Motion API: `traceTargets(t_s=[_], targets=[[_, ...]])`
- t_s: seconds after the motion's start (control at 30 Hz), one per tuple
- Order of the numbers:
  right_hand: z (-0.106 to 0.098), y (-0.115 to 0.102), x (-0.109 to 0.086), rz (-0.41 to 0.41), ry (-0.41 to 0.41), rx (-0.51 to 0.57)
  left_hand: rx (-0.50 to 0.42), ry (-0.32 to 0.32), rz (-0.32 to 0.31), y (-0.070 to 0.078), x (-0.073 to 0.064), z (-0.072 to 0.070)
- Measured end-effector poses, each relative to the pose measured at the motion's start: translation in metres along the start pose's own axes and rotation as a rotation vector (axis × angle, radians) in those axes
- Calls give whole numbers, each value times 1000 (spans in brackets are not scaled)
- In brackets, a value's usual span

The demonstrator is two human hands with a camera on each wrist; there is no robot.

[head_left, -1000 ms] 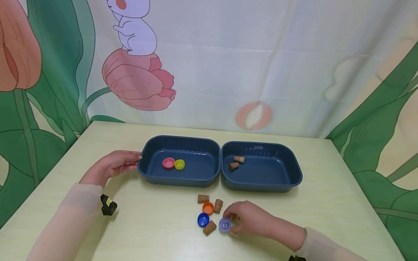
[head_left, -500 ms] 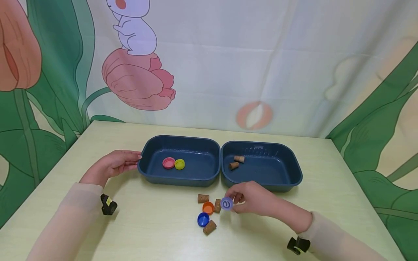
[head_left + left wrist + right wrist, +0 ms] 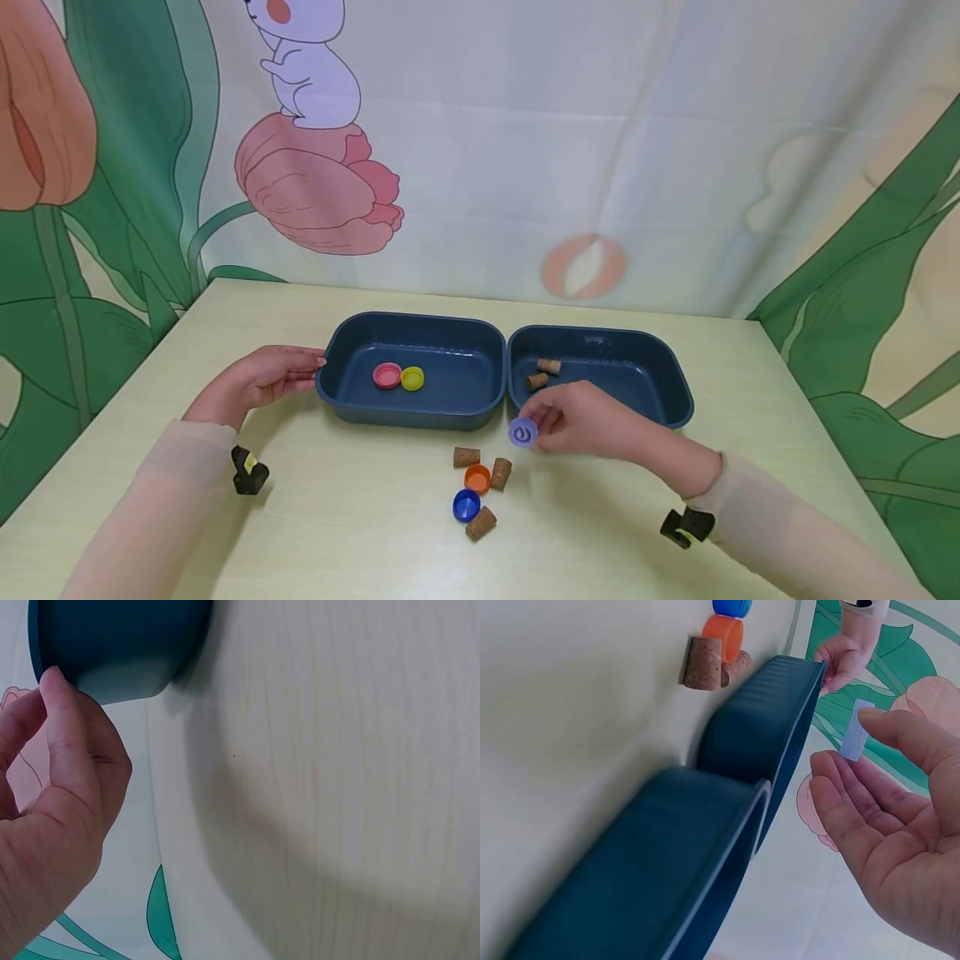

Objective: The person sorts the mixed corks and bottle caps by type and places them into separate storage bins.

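My right hand [image 3: 592, 422] pinches a light purple bottle cap [image 3: 522, 432] between thumb and fingertips, over the near left side of the right blue tray [image 3: 637, 396]. The right wrist view shows the cap [image 3: 856, 731] edge-on at the fingertips. On the left, my other hand [image 3: 262, 379] touches the end of the left blue tray [image 3: 457, 392] with extended fingers, fingertips right at its rim. That tray holds a pink cap [image 3: 387, 375] and a yellow-green cap [image 3: 412, 379]. Two corks [image 3: 549, 366] lie in the right tray.
In front of the trays, an orange cap [image 3: 477, 479], a blue cap [image 3: 467, 505] and a few corks [image 3: 482, 524] lie clustered on the pale wooden table [image 3: 337, 517]. The trays stand side by side. Behind the table hangs a printed curtain [image 3: 480, 167].
My right hand has lifted the purple cap from beside the corks and carried it forward, to the right tray's near edge. The left hand has stayed in place.
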State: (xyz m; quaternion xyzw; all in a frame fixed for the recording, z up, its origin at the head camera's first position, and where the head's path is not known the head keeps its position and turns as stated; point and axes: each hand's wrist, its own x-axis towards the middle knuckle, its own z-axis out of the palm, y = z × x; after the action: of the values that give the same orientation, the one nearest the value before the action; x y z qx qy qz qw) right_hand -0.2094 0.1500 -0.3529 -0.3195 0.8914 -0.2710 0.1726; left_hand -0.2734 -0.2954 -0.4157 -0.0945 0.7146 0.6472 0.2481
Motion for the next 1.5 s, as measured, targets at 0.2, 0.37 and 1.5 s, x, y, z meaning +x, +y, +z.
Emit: traceTargets(t_s=[0.2, 0.37, 1.5], targets=[[-12, -4, 7, 18, 6, -30, -8, -2, 1, 0, 1, -1], [-23, -8, 16, 46, 1, -18, -10, -7, 4, -1, 1, -2], [-71, -37, 97, 1, -60, -162, -5, -2, -2, -1, 2, 0]])
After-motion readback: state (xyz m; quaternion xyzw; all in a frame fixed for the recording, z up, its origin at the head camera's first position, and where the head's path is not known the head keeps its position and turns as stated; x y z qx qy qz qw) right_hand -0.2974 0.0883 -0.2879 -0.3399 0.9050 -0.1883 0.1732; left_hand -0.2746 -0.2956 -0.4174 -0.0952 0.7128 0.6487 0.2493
